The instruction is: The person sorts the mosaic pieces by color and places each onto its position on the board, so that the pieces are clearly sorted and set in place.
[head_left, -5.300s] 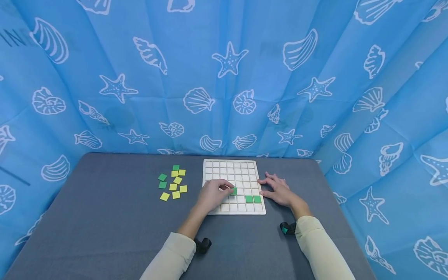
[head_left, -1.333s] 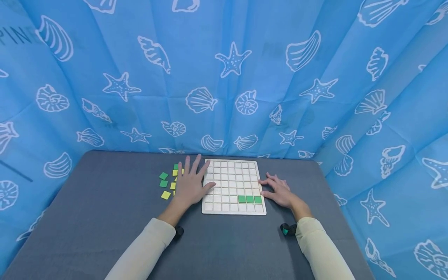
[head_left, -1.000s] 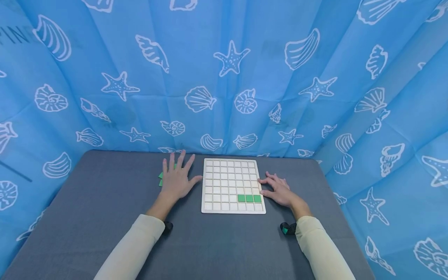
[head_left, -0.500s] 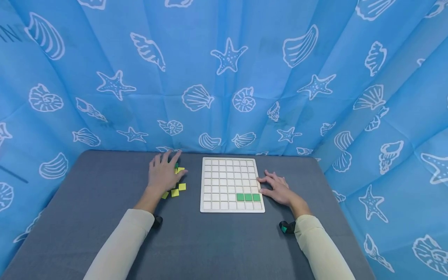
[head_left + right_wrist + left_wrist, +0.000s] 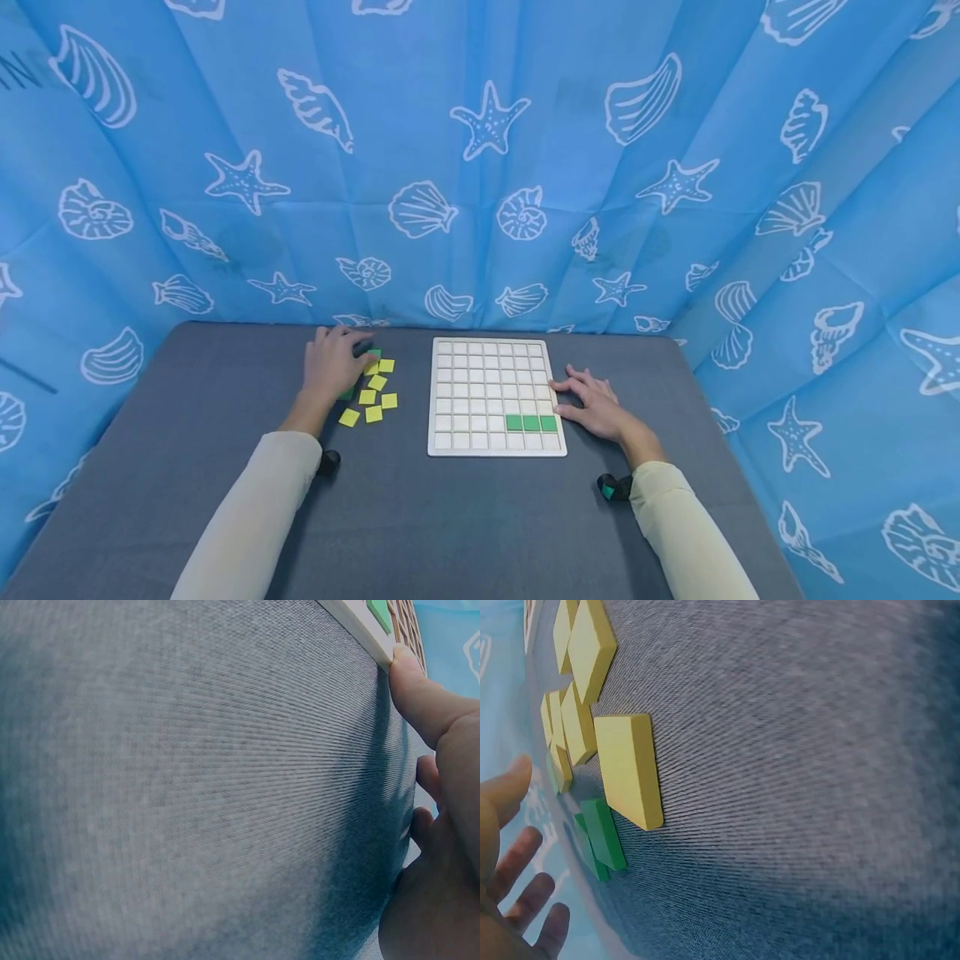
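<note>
My left hand: The left hand (image 5: 328, 367), bare, hangs over the cluster of tiles toward the tabletop's far left corner, thumb held well apart from the fingers and nothing between them; I cannot tell whether any fingertip touches a tile.
My right hand: The right hand (image 5: 595, 404) rests at the board's side facing the tabletop's right edge, fingers extended and grasping nothing, thumb tip against the board's rim.
Gridded board: A flat, pale white, nearly square board (image 5: 477, 390), divided into small square cells, lies between my well-separated hands, close to the tabletop's far edge.
Tiles on the board: Three flat green square tiles (image 5: 531, 423) sit side by side in the second row from my side, filling the cells nearest the tabletop's right edge.
Loose tiles: Seven flat yellow square tiles (image 5: 373, 413) lie scattered between my left hand and the board; three loose green square tiles (image 5: 606, 836) lie among them, two near the fingers and one toward the far edge.
Setting: A grey cloth-covered tabletop (image 5: 465, 525) meets a blue curtain (image 5: 450, 108) printed with white shells and starfish.
Dress: Cream sleeves (image 5: 251, 508) cover my forearms.
</note>
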### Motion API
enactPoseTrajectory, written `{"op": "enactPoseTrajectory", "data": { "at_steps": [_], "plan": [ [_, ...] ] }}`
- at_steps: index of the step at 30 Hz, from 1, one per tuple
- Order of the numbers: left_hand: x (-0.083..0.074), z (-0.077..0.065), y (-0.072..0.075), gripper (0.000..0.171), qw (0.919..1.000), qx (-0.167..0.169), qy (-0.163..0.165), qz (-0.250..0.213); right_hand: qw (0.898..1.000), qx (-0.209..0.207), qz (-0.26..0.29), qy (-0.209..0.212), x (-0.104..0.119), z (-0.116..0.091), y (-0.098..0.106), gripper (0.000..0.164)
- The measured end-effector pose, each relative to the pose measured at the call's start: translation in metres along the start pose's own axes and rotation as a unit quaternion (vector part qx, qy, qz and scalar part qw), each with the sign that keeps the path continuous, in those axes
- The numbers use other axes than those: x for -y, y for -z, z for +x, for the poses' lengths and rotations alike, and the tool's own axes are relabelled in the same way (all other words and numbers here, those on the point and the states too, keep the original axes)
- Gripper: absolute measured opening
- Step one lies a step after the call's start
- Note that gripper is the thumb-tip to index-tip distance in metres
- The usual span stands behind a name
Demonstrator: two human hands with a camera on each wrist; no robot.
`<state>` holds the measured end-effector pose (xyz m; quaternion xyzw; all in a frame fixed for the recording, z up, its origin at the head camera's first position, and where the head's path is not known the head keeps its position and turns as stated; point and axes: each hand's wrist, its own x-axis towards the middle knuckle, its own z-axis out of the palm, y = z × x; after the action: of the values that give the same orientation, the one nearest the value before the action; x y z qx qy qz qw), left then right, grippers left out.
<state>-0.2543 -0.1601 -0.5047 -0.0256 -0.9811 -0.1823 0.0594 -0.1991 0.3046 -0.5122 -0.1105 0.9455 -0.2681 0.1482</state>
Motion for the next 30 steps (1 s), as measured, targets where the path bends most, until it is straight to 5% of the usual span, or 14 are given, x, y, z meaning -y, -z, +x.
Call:
{"op": "enactPoseTrajectory", "data": {
  "at_steps": [20, 30],
  "plan": [
    [0.0048, 0.0064, -0.0025, 0.028, 0.9938, 0.07, 0.07, -0.052, 1.0, 0.002, -0.003, 0.005, 0.0004, 0.0006, 0.0008, 0.052],
    [0.0012, 0.0074, -0.0023, 0.024, 0.9888, 0.071, 0.099, -0.086, 1.0, 0.004, -0.002, -0.002, -0.001, 0.0011, -0.0008, 0.053]
  ]
}}
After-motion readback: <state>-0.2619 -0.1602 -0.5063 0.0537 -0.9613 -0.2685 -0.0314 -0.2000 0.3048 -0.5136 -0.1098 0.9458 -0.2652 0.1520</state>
